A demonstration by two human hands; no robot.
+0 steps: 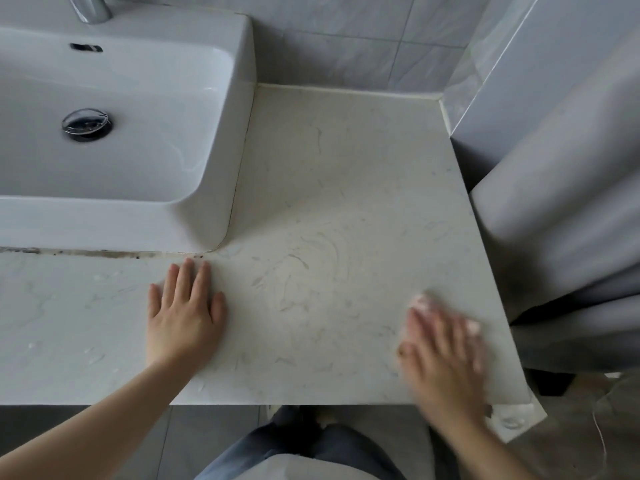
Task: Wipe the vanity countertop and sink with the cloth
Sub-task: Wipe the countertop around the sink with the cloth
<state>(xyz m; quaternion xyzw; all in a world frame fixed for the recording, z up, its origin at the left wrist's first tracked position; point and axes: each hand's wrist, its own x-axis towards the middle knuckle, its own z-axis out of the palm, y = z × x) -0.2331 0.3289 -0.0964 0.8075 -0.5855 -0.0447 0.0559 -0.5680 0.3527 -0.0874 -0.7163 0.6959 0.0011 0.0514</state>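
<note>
Right hand blurred, finger outlines smeared; cloth almost all hidden under it, only pale pinkish bits show past the fingertips, fabric and fold can't tell. Sink beyond the left hand cut by the left edge, faucet further back cut by the top edge so only its base shows. Desk runs out of frame left of the left hand, curtain right of the right hand cut by the right edge.
</note>
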